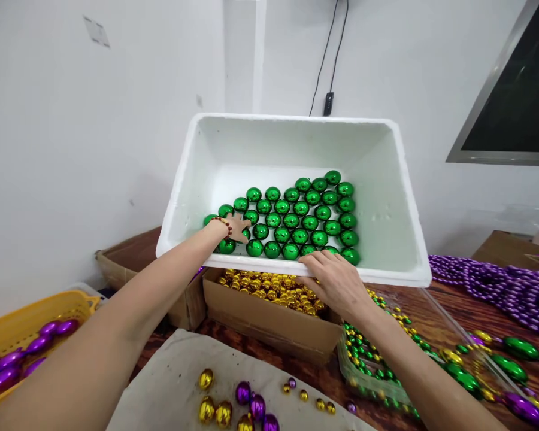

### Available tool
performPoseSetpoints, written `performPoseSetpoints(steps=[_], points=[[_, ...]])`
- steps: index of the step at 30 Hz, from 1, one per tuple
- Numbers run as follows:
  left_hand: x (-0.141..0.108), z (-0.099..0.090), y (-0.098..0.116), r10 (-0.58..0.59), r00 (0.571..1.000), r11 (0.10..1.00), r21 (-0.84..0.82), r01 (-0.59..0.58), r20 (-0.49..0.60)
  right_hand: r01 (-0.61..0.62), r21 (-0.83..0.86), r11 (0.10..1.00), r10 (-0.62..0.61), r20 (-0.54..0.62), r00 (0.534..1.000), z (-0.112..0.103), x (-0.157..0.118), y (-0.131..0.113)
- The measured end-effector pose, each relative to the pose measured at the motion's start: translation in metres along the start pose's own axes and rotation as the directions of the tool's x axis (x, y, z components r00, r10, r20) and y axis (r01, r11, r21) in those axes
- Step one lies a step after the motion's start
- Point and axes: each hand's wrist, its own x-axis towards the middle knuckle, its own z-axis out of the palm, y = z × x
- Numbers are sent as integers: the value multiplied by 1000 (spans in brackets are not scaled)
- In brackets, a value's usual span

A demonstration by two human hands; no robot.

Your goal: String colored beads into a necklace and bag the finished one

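Observation:
A white foam box [296, 275] tilts toward me with many shiny green balls [291, 221] gathered along its near side. My left hand [237, 228] reaches over the front rim into the box, fingers apart, touching the green balls at the left; a red beaded bracelet circles the wrist. At the middle of the front rim, my right hand [335, 280] grips the edge, its fingers bent over it. Below the box, a cardboard box [269, 326] holds shiny gold balls [273, 290].
Gold balls [206, 410] and purple balls [257, 407] lie on a pale sheet [170, 383]. A yellow basket [78, 299] with purple balls stands left. To the right are a clear plastic tub [377, 389] of beads and purple bead strands [503, 290]. A cable [327, 60] hangs behind.

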Motion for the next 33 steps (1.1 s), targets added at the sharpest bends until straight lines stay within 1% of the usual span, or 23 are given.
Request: performPoseSetpoints(steps=[4,8,11,13,17,20,23,25,27,29,30,31,33], points=[[2,1,-4,30,999,999,-17,-30,31,19,2,1000,-19,56,998,-4,5,5],[0,-2,-2,42,999,999,-8,-42,-10,2,47,999,-5,83,997,-7,8,8],[-8,-6,-2,51,998,999,2,-51,-46,-11,82,997,2,101,995,-8,9,10],[-19,-9,-5,54,995,999,0,-55,-80,-14,100,995,3,110,994,-9,10,12],[-53,-11,-17,48,990,996,-73,-57,-131,-57,197,979,26,154,988,-12,16,18],[-76,-6,-27,18,988,992,-123,-37,-157,-136,296,945,69,226,972,-17,24,23],[-86,-1,-32,4,983,987,-157,-34,-186,-208,384,900,76,331,940,-21,37,28],[-87,2,-32,20,982,983,-174,-53,-185,-227,420,878,63,369,927,-20,51,30],[-88,4,-31,29,980,980,-186,-66,-197,-197,405,893,48,351,935,-15,73,28],[-88,6,-30,23,975,978,-197,-67,-222,-113,327,938,7,309,951,-5,103,22],[-88,7,-30,20,973,978,-199,-67,-230,-57,274,960,-30,305,952,1,119,18],[-88,8,-30,22,972,977,-201,-70,-233,-8,221,975,-64,318,946,8,136,12],[-87,11,-30,35,969,977,-197,-85,-244,56,127,990,-103,401,911,22,166,1]])
